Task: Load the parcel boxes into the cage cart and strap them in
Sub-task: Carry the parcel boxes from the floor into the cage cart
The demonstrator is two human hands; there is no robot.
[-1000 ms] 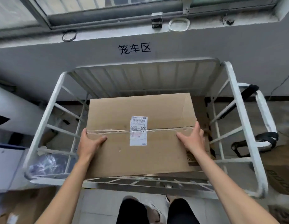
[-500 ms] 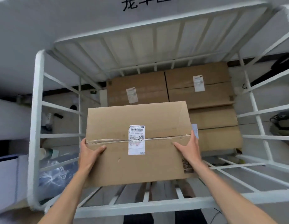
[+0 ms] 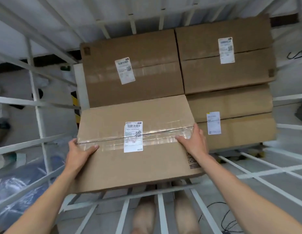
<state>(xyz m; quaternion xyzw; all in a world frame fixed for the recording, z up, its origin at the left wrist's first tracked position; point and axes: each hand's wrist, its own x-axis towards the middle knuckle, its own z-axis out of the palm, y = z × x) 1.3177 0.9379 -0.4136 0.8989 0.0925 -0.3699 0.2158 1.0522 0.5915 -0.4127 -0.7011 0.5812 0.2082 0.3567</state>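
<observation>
I have the parcel box [image 3: 135, 142] clamped between both hands inside the cage cart [image 3: 38, 115], low over the barred floor at the front left. My left hand [image 3: 77, 153] wraps its left edge, thumb on the taped seam; my right hand [image 3: 195, 141] presses the right edge with fingers spread flat on top. Each grip is closed on the carton by side pressure, not curled under it. Three stacked boxes [image 3: 226, 65] sit behind and to the right, touching or nearly touching it. The cardboard looks stiff but the glossy tape looks slippery, so I judge the bare board at the edges the safer hold. It looks moderately heavy; I would lower it level.
</observation>
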